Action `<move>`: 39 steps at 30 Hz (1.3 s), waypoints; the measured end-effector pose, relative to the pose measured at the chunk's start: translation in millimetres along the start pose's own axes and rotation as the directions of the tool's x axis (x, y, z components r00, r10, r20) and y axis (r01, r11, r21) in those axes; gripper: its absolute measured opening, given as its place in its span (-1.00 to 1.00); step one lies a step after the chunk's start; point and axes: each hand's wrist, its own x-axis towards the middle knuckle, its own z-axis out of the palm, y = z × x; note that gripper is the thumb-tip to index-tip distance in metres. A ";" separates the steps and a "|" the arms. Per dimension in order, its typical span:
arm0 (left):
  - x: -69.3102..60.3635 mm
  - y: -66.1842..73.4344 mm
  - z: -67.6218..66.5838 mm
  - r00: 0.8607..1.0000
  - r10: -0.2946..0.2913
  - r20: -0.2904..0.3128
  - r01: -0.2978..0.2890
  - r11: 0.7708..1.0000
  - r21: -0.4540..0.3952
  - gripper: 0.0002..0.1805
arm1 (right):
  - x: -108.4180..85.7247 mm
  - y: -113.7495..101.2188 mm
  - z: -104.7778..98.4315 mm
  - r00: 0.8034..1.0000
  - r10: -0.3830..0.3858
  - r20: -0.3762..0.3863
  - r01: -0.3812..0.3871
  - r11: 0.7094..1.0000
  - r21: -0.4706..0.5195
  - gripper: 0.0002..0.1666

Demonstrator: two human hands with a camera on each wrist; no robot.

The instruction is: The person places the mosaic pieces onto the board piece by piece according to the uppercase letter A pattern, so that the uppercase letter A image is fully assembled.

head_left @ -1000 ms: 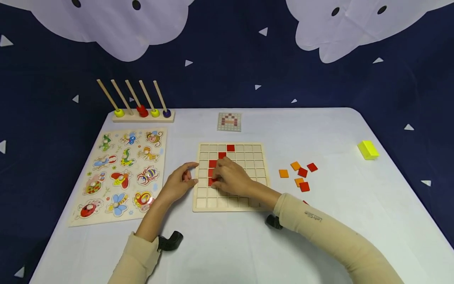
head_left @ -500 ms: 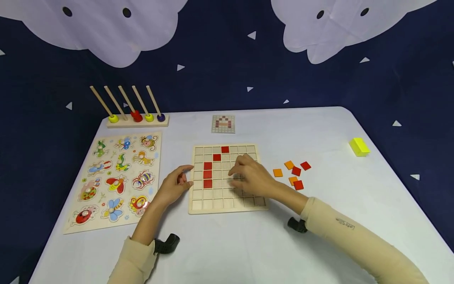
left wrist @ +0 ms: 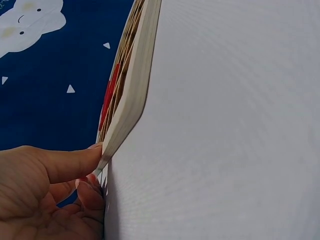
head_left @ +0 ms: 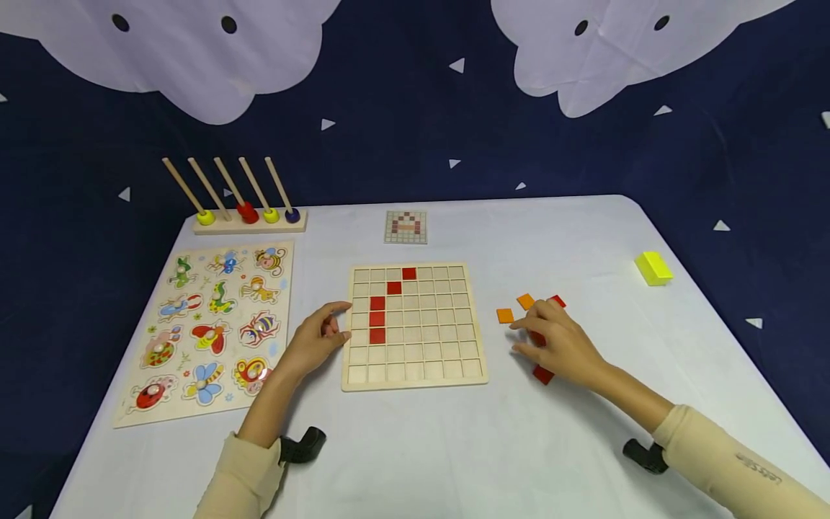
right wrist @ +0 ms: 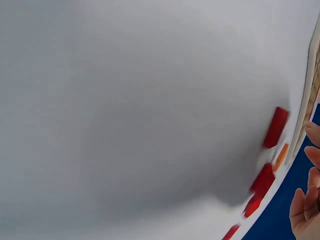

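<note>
A wooden grid board (head_left: 415, 353) lies mid-table with five red tiles in its cells, one of them a red tile (head_left: 377, 336). My left hand (head_left: 315, 344) touches the board's left edge with thumb and fingertips; the left wrist view shows the thumb of that hand (left wrist: 50, 185) against the board's edge (left wrist: 132, 100). My right hand (head_left: 563, 342) is over the loose tiles right of the board, partly hiding them. Its fingers are spread and hold nothing visible. An orange tile (head_left: 505, 316) and a red tile (head_left: 543, 374) show beside it. The right wrist view catches the fingers (right wrist: 307, 200) near red tiles (right wrist: 276, 127).
A small pattern card (head_left: 405, 227) lies behind the board. An insect puzzle (head_left: 214, 375) fills the left side, with a peg stand (head_left: 249, 225) behind it. A yellow block (head_left: 654, 268) sits at the right.
My right hand has moved right from the board to the loose tiles, uncovering the column of red tiles. My left hand stays at the board's edge. The head view has shifted slightly.
</note>
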 end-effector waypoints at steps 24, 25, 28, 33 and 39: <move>-1.7 -3.7 -0.7 0.999 -0.033 0.003 0.033 0.999 0.016 -0.46 | -31.0 41.3 -4.9 0.995 0.016 -0.094 -0.022 0.997 -0.073 -0.69; -1.5 -3.5 -0.7 1.000 -0.030 0.003 0.030 0.999 0.014 -0.46 | -31.4 41.8 -5.0 0.995 0.016 -0.095 -0.023 0.997 -0.076 -0.70; -1.1 -2.7 -0.8 1.000 -0.028 0.006 0.028 1.000 0.005 -0.46 | -31.8 43.2 -5.2 0.995 0.008 -0.100 -0.016 0.996 -0.082 -0.70; -0.2 -0.6 -0.4 1.000 -0.021 0.006 0.021 1.000 0.004 -0.47 | -30.4 44.3 -4.1 0.993 -0.033 -0.112 0.025 0.997 -0.071 -0.69; 0.0 1.6 0.7 1.000 -0.007 -0.003 0.007 1.000 0.017 -0.48 | -15.4 37.5 -4.8 0.992 -0.075 -0.101 0.070 0.996 -0.049 -0.70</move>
